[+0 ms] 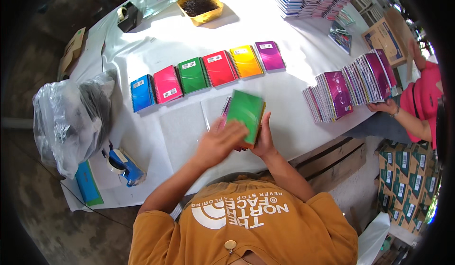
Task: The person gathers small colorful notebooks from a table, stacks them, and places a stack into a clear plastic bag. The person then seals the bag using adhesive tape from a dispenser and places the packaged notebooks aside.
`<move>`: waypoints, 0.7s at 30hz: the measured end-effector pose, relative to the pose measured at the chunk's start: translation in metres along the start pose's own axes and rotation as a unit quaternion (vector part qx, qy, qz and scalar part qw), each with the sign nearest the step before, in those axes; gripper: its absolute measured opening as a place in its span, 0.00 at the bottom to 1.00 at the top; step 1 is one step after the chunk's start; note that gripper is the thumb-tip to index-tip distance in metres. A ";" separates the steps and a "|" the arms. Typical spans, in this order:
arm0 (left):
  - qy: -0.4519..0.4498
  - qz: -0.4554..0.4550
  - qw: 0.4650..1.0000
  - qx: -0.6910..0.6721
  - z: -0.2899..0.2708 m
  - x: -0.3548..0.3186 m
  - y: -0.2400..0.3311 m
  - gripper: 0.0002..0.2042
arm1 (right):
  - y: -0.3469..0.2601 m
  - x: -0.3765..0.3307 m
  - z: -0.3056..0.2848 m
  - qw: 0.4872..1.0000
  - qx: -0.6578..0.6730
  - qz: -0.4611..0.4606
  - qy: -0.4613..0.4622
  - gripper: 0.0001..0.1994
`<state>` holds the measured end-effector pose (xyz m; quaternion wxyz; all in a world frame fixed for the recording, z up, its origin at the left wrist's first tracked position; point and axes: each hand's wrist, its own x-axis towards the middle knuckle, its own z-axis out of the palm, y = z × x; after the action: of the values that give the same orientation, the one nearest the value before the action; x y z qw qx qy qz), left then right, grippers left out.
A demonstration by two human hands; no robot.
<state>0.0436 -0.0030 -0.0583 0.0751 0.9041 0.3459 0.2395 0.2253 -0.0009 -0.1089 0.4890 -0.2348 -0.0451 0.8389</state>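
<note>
A small stack of spiral notebooks point(245, 111), a green one on top, is held tilted near the table's front edge. My right hand point(265, 138) grips its right side, thumb up along the edge and the other fingers hidden beneath. Over the lower left of the green cover lies my left hand point(222, 141), slightly blurred, its fingers stretched out. Pink and orange edges show under the green notebook. Beyond my hands runs a row of notebooks: blue point(141, 93), pink point(168, 83), green point(192, 74), red point(220, 68), yellow point(246, 61) and purple point(269, 55).
Stacked purple notebooks point(337, 92) stand at the right, by a co-worker's hand point(385, 107). More piles point(303, 0) rise at the back. A yellow tub point(215, 15) of dark bits, a plastic bag point(71, 123) and a blue tape dispenser point(127, 167) sit on the white-covered table point(182, 137).
</note>
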 end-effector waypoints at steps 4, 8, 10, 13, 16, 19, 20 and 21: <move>0.033 -0.127 0.991 -0.038 0.008 -0.004 -0.013 0.26 | 0.005 -0.003 -0.006 0.995 -0.074 0.009 0.067 0.20; 0.101 -0.289 0.942 0.136 0.008 -0.013 -0.138 0.25 | 0.006 -0.012 -0.006 0.994 -0.068 0.018 0.078 0.17; 0.074 -0.325 0.925 0.181 0.022 -0.041 -0.175 0.22 | 0.006 -0.009 -0.003 0.996 -0.061 0.025 0.058 0.17; 0.013 -0.376 0.924 0.072 0.015 -0.043 -0.191 0.18 | 0.003 -0.011 -0.002 0.996 -0.074 0.011 0.051 0.18; 0.166 -0.449 0.862 -0.165 -0.031 -0.019 -0.163 0.13 | 0.001 -0.012 -0.003 0.993 -0.105 0.005 0.051 0.20; 0.436 -0.240 0.744 -0.445 -0.049 0.005 -0.092 0.07 | 0.001 -0.011 0.003 0.994 -0.100 0.035 0.014 0.25; 0.383 -0.187 0.783 -0.452 -0.047 0.000 -0.081 0.11 | 0.000 -0.010 0.007 0.995 -0.087 0.056 -0.007 0.27; 0.328 -0.108 0.782 -0.518 -0.037 0.003 -0.065 0.13 | 0.000 -0.010 0.008 0.994 -0.075 0.077 -0.029 0.29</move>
<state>-0.0105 0.0463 -0.0444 0.4394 0.5524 0.2693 0.6552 0.2253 -0.0082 -0.0980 0.4024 -0.2489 -0.1035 0.8749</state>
